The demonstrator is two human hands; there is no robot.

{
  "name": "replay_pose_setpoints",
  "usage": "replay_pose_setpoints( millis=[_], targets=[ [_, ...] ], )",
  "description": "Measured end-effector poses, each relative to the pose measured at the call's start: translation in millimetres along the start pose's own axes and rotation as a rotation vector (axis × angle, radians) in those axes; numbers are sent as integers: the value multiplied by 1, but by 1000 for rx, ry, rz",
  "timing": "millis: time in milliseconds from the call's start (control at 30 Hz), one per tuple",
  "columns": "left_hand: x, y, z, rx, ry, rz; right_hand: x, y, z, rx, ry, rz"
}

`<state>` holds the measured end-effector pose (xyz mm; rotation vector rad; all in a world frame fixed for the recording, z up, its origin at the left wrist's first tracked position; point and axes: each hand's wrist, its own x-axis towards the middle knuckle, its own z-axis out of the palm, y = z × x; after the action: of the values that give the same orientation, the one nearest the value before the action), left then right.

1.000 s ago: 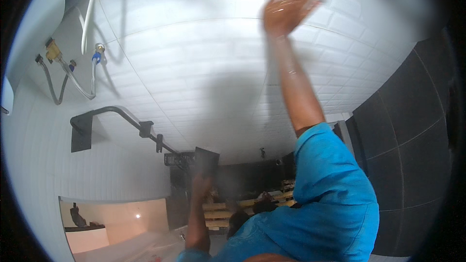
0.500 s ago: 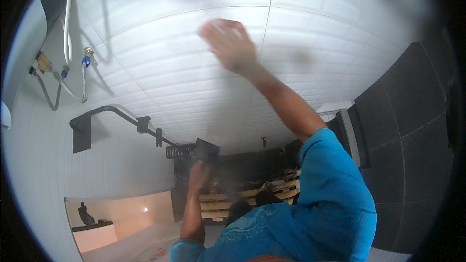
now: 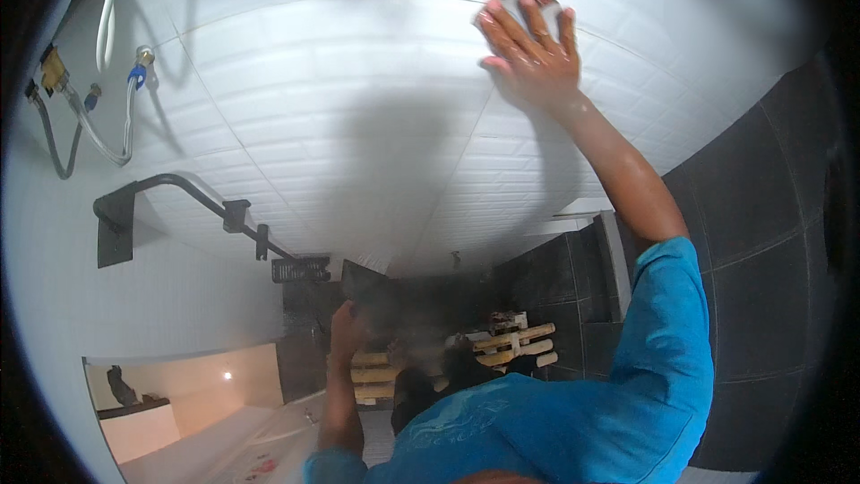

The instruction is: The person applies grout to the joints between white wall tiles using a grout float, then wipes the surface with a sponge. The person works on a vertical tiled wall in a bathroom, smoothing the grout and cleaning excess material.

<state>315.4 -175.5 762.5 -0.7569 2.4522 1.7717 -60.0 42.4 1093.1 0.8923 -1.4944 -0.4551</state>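
Note:
My right hand (image 3: 537,58) is raised against the white tiled wall (image 3: 296,72). Its wet fingers are spread over a flat light grey pad (image 3: 514,9), pressing it to the tiles; the palm hides most of the pad. Low down, my left hand (image 3: 346,323) is closed round a dark, square-headed thing (image 3: 364,281) that looks like a hand shower, with a fine spray or mist near it. Its handle is hidden by the fingers.
On the left wall are a bent dark rail (image 3: 184,181) with brackets, a black slotted shelf (image 3: 301,269), and hoses with a brass valve (image 3: 54,70). A wooden slatted mat (image 3: 515,341) lies below. Dark tiles (image 3: 761,305) cover the right wall. A mirror-like opening (image 3: 188,412) is lower left.
My right hand has moved right and up across the tiles, and the pad under it now shows more clearly. The view has shifted; my left hand still grips the dark square-headed thing.

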Motion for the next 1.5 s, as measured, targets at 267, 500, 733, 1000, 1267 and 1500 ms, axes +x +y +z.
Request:
replay_pose_setpoints(
  millis=[267,500,733,1000,1267,1500],
  targets=[
    [-10,5,5,140,-44,-215,-3,21,3,-20,60,-58],
    [-16,16,3,-17,87,47,0,30,0,79,-16,-165],
    [-15,17,-8,75,84,41,60,-30,1,279,144,-79],
    [-8,58,4,135,-31,30,164,-156,8,855,280,54],
    [1,13,-12,92,-19,-3,-90,57,17,205,206,1036],
    [-2,42,26,165,-33,64,2,-52,-19,571,-191,758]
  ],
)
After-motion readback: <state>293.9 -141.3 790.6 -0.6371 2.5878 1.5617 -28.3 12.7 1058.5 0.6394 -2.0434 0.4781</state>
